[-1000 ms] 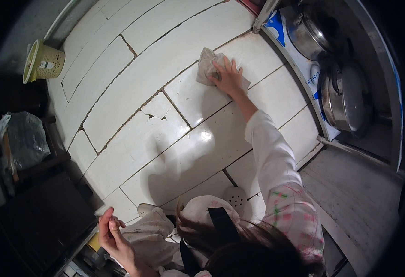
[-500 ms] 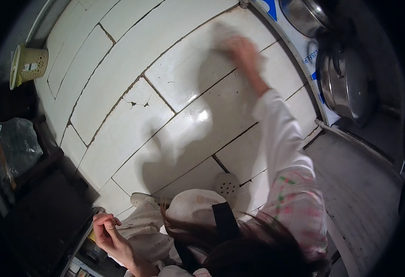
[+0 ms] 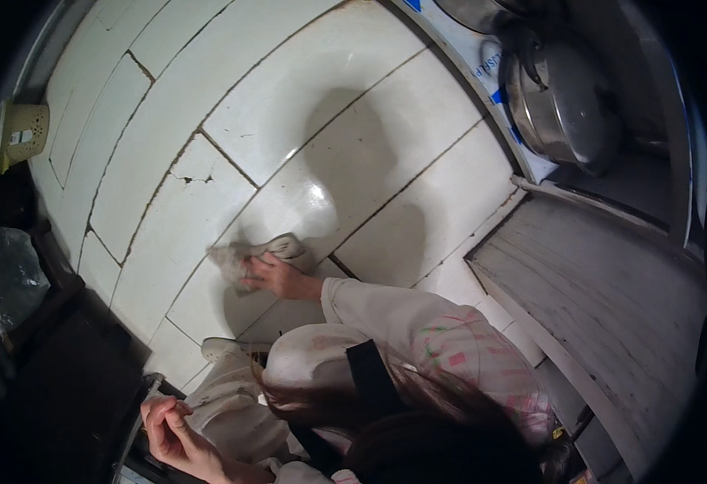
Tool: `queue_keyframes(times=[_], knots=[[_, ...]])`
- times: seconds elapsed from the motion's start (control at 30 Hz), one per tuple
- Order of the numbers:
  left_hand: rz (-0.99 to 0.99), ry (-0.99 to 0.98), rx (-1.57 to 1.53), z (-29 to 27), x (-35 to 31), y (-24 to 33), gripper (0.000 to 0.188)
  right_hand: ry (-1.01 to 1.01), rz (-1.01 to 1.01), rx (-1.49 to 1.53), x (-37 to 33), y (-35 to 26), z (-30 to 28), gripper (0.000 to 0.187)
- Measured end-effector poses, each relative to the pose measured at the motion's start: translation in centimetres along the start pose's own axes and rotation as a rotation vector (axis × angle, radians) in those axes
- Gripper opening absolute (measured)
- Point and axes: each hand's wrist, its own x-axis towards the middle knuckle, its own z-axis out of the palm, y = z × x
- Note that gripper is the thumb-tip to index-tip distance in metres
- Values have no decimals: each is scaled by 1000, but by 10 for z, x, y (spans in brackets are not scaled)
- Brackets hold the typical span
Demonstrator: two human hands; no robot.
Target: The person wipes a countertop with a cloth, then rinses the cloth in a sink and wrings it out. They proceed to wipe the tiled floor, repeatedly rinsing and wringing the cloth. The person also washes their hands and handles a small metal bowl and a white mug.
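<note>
My right hand (image 3: 281, 277) presses a crumpled grey-beige cloth (image 3: 287, 247) against the white tiled floor (image 3: 232, 194), just ahead of my knees. The fingers are bent over the cloth, and part of it bunches up beyond them. Motion slightly smears its left side. Over at the lower left, my left hand (image 3: 178, 436) hangs in the air beside my leg. Its fingers are curled in with the thumb against them, and nothing shows in them.
Steel pots (image 3: 559, 105) stand on a low shelf at the right, above a grey slab (image 3: 595, 274). A yellowish perforated basket (image 3: 27, 133) stands at the far left. Below it, a clear plastic bag (image 3: 11, 278) lies on dark furniture. One tile has a crack (image 3: 192, 178).
My right hand has swept the cloth from the far floor back toward my knees and leftward. The view has shifted a little. My left hand stays curled at the lower left.
</note>
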Motion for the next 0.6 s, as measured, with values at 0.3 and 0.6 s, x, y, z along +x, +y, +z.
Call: queue_keyframes(times=[0.3, 0.6], knots=[[-136, 147, -45, -8, -35, -51, 13, 81, 291, -339, -28, 241, -264, 27], [-194, 212, -140, -60, -87, -142, 16, 513, 1462, -765, -132, 169, -197, 46]])
